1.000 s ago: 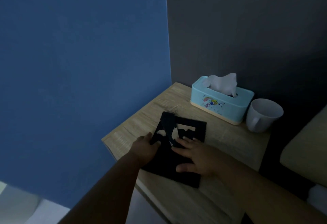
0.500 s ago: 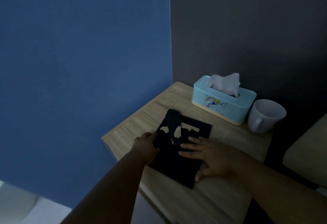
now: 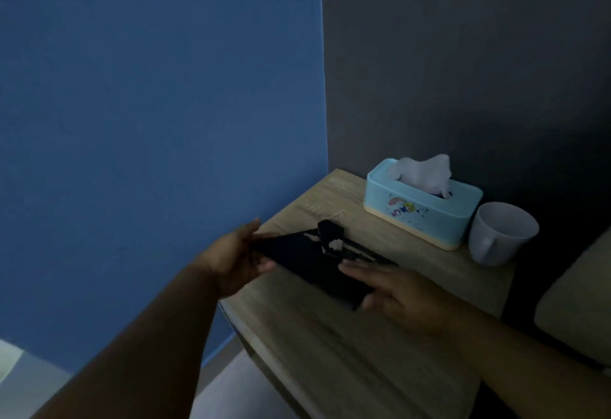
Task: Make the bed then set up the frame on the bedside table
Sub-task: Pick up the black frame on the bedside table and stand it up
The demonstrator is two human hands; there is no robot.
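Observation:
A black picture frame (image 3: 307,258) is tilted above the wooden bedside table (image 3: 330,336), its left edge raised and its back stand sticking up. My left hand (image 3: 236,258) grips the frame's left edge, thumb on top and fingers underneath. My right hand (image 3: 393,289) holds the frame's right side near the tabletop, fingers stretched along its edge and thumb at its lower corner. The room is dim, so the frame's details are hard to make out.
A light blue tissue box (image 3: 421,208) with a tissue sticking out stands at the back of the table. A white mug (image 3: 499,233) sits to its right. A blue wall runs along the left, a dark wall behind. A pale cushion (image 3: 578,299) lies at the right.
The frame has gone from lying flat on the table to tilted, its left edge lifted by my left hand. My right hand has slid to the frame's right side.

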